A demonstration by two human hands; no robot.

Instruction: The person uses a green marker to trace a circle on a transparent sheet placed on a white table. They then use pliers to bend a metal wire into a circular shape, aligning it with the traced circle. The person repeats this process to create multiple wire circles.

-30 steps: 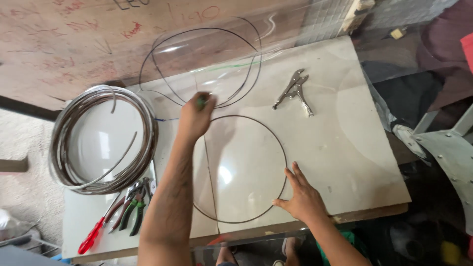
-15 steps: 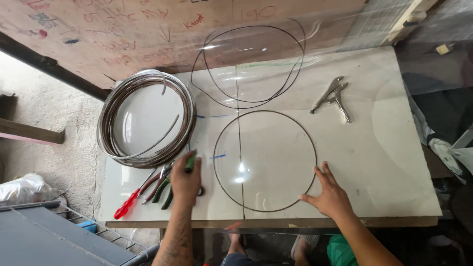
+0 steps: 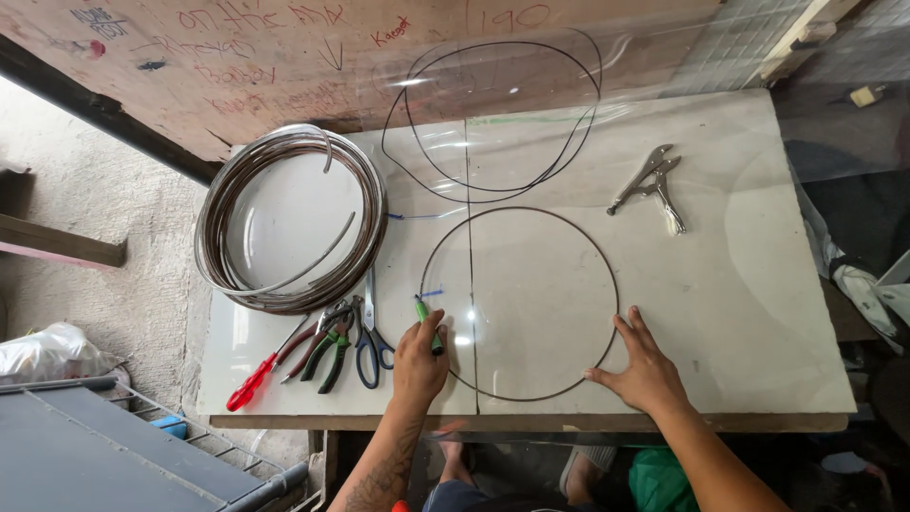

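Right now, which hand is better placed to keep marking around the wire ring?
Left hand, probably: it holds the green marker at the wire ring's left edge. Right hand lies flat on the ring's lower right.

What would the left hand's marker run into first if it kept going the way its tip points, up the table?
The left hand points the green marker up and slightly left. First it would likely meet the wire ring at its left edge, right by the tip.

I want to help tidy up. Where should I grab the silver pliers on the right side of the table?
Probably by the two handles of the locking pliers, coming from above. They lie flat with bare table all round; the handles end nearest you.
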